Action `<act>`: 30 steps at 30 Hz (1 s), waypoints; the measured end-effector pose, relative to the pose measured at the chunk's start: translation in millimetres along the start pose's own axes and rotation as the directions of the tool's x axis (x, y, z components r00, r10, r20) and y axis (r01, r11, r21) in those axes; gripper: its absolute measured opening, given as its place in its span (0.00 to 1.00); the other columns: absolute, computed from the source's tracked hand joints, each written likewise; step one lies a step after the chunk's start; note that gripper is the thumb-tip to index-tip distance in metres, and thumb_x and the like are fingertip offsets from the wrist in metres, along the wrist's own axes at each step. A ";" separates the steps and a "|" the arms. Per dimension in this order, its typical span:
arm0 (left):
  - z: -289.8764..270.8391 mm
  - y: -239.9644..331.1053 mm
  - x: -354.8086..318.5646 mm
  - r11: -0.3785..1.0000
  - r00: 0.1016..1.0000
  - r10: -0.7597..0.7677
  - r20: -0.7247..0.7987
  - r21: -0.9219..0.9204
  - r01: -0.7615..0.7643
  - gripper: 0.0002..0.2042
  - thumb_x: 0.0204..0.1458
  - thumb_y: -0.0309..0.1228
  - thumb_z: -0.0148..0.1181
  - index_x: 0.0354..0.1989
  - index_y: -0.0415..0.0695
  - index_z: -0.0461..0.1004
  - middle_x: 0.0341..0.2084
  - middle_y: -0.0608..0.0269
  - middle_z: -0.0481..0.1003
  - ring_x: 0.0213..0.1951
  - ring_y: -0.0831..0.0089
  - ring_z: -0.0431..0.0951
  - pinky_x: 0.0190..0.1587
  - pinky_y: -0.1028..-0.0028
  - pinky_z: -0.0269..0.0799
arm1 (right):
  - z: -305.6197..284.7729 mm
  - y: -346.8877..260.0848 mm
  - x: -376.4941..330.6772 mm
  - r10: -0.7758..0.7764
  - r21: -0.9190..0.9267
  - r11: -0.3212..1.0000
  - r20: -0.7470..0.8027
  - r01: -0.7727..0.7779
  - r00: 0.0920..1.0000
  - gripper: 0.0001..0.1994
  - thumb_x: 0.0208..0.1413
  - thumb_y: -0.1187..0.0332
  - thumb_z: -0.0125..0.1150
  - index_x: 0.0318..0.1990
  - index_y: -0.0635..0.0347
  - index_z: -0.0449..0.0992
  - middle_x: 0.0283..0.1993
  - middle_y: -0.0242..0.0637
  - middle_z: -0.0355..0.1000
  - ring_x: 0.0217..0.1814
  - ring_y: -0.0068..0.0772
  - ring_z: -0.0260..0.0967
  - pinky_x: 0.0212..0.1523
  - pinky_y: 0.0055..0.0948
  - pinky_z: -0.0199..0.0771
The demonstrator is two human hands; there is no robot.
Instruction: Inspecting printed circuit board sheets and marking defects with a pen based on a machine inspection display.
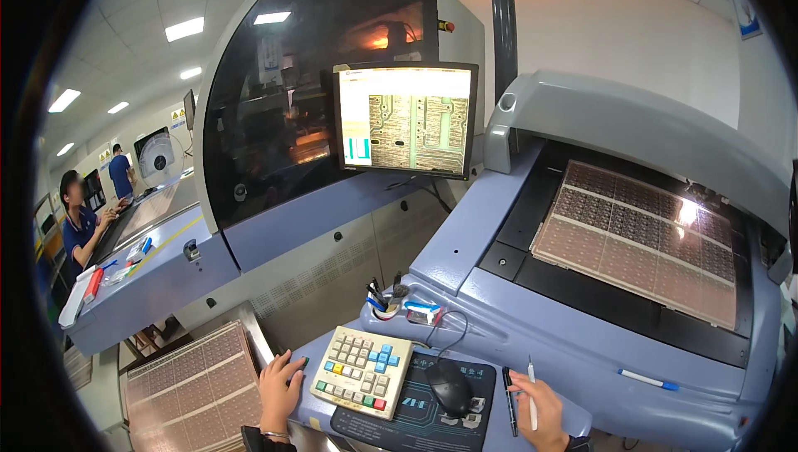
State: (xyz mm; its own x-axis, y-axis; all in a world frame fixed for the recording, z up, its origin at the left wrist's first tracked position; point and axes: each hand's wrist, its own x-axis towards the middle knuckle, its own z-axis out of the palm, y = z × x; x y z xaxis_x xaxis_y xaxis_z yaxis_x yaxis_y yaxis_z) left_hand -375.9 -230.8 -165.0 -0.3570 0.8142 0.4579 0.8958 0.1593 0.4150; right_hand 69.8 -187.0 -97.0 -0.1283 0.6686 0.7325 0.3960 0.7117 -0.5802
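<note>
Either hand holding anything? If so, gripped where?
Right hand holds a thin white pen, gripped along its lower half, tip up. Left hand holds nothing; it rests flat beside the keypad.

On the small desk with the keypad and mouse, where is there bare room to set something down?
Little room. The keypad and mouse on the dark mat fill the middle, with the left hand at the desk's left edge and the right hand, holding a white pen, on the right. Barest: the blue ledge between the pen cup and the blue-capped pen.
</note>
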 end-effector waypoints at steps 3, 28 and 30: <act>2.4 -1.2 0.2 1.000 1.000 0.002 -0.003 0.006 -0.002 0.14 0.52 0.34 0.61 0.48 0.57 0.81 0.57 0.58 0.72 0.60 0.54 0.68 0.61 0.58 0.59 | -2.0 0.9 0.8 -0.004 -0.011 1.000 0.003 0.004 1.000 0.11 0.60 0.80 0.53 0.49 0.66 0.76 0.45 0.50 0.77 0.43 0.43 0.77 0.46 0.34 0.75; 5.0 0.1 4.8 0.997 1.000 -0.012 0.007 -0.079 0.013 0.14 0.52 0.32 0.60 0.47 0.55 0.81 0.58 0.57 0.71 0.61 0.53 0.66 0.63 0.56 0.56 | -114.9 58.8 50.0 0.036 -0.018 0.999 -0.326 -0.044 0.945 0.15 0.66 0.66 0.51 0.52 0.68 0.75 0.38 0.40 0.78 0.36 0.25 0.75 0.34 0.22 0.73; 6.4 -6.6 0.5 0.998 0.997 0.062 -0.038 -0.020 -0.062 0.14 0.52 0.27 0.57 0.47 0.47 0.79 0.54 0.53 0.73 0.58 0.52 0.70 0.62 0.58 0.60 | -163.4 77.0 71.5 0.015 -0.176 0.981 -0.354 -0.082 0.935 0.15 0.67 0.65 0.51 0.52 0.66 0.75 0.34 0.35 0.76 0.31 0.21 0.70 0.31 0.19 0.70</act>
State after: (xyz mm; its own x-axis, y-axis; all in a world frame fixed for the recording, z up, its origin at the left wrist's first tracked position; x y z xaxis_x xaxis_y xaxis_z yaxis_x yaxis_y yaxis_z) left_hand -380.3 -227.8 -172.6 -0.3110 0.8004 0.5125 0.9109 0.0972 0.4010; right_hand 239.7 -119.7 -31.1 0.2078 0.5597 0.8022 0.5587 0.6053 -0.5670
